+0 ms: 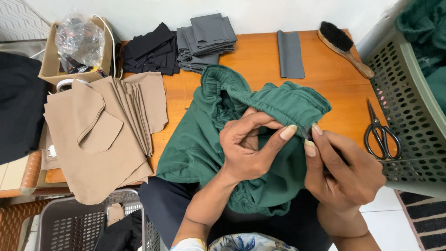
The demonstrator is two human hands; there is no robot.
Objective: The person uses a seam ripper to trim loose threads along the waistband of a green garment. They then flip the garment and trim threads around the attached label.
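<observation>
A dark green garment (pixel 204 135) with an elastic waistband lies bunched over my lap and the front edge of the orange wooden table (pixel 260 56). My left hand (pixel 248 148) grips a fold of the green fabric just below the waistband, thumb stretched toward the right. My right hand (pixel 341 169) pinches a small dark metal tool at the same spot on the waistband edge, fingertips touching the cloth beside my left thumb. Most of the tool is hidden by my fingers.
Black scissors (pixel 382 137) lie at the table's right edge beside a green perforated basket (pixel 409 111). A wooden brush (pixel 344 46), a grey strip (pixel 291 53), grey (pixel 206 39), black (pixel 151 51) and tan fabric stacks (pixel 104 130) and a cardboard box (pixel 79 49) sit behind and left. A grey basket (pixel 74 223) stands below.
</observation>
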